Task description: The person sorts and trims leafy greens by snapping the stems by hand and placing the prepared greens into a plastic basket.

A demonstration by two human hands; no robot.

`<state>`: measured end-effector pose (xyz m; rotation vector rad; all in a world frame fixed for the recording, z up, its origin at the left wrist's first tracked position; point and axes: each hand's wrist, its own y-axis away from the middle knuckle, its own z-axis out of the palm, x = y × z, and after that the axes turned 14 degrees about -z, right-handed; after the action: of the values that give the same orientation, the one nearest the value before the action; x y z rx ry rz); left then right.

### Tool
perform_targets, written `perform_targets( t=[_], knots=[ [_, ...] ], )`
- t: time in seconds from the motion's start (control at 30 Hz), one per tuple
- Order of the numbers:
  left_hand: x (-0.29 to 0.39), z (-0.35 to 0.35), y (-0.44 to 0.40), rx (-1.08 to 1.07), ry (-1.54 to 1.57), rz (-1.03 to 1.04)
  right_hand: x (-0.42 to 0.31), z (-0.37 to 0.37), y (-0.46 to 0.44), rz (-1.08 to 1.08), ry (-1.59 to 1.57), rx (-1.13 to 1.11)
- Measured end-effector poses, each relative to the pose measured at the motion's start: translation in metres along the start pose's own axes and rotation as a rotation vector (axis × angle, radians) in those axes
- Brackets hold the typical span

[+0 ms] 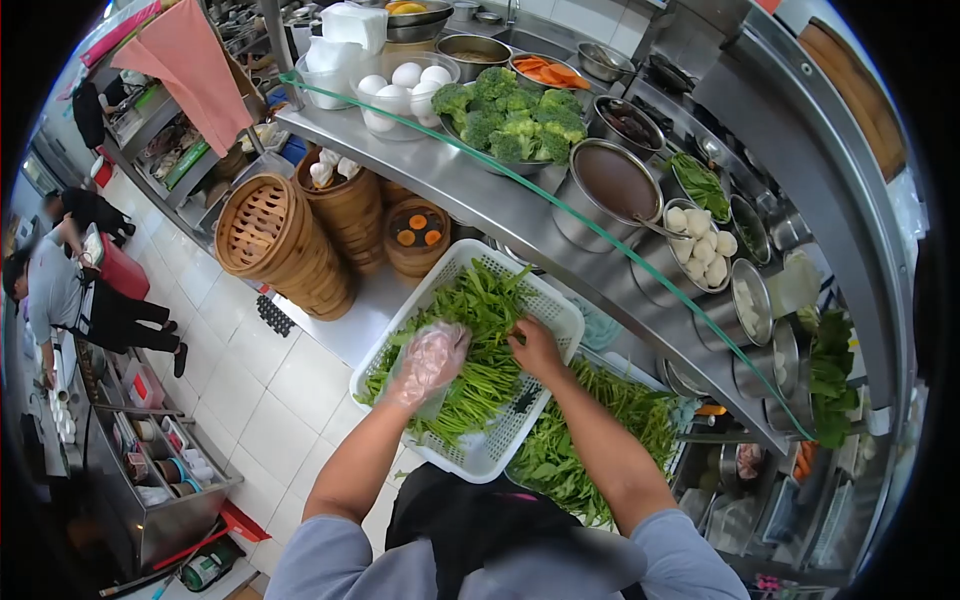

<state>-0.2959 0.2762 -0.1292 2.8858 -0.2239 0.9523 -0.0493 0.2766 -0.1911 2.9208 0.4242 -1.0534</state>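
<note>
White basket (559, 312) cradles leafy greens (468, 405); gloved left hand (434, 357) rests on them, its grip impossible to tell, while right hand (536, 348) apparently pinches sprigs.

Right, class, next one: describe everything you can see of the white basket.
The white basket looks like plastic: roughly rectangular, with rounded corners, a smooth rim and perforated walls. It sits open side up, slantwise before the person, near the steel shelf. Leafy, long-stemmed greens fill much of it, leaving part of its inside bare. The gloved left hand and bare right hand are at the greens.
</note>
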Motion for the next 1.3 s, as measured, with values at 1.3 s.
perform_targets(
  t=[1.3],
  knots=[
    [0.017, -0.01, -0.027, -0.325, 0.624, -0.162, 0.02, -0.031, -0.03, 0.084, -0.486, 0.152]
  ],
)
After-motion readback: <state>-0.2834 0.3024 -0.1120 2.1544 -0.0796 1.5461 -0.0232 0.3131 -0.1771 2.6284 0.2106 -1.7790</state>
